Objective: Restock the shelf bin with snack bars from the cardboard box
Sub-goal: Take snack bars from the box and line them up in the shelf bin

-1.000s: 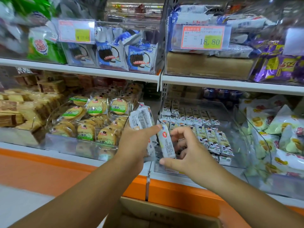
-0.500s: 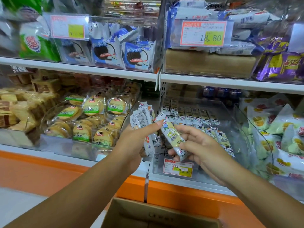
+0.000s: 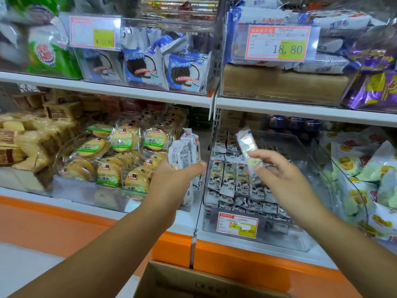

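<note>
My left hand (image 3: 174, 183) grips a bundle of white-wrapped snack bars (image 3: 185, 154), held upright in front of the shelf divider. A single snack bar (image 3: 247, 145) is pinched in my right hand (image 3: 279, 177), tilted with its top end pointing up and left, above the clear shelf bin (image 3: 305, 239). Rows of the same bars (image 3: 231, 177) lie inside that bin. The open cardboard box (image 3: 182, 282) sits at the bottom edge of the view, below my arms; its contents are hidden.
A clear bin of round yellow biscuits (image 3: 120, 155) stands left of the divider. White and yellow packets (image 3: 365, 168) fill the bin on the right. The upper shelf (image 3: 300, 108) overhangs with price tags and more bins. An orange base panel (image 3: 236, 254) runs below.
My right hand has taken one bar away from the bundle and carried it right and upward over the bin. My left hand with the bundle has stayed nearly still.
</note>
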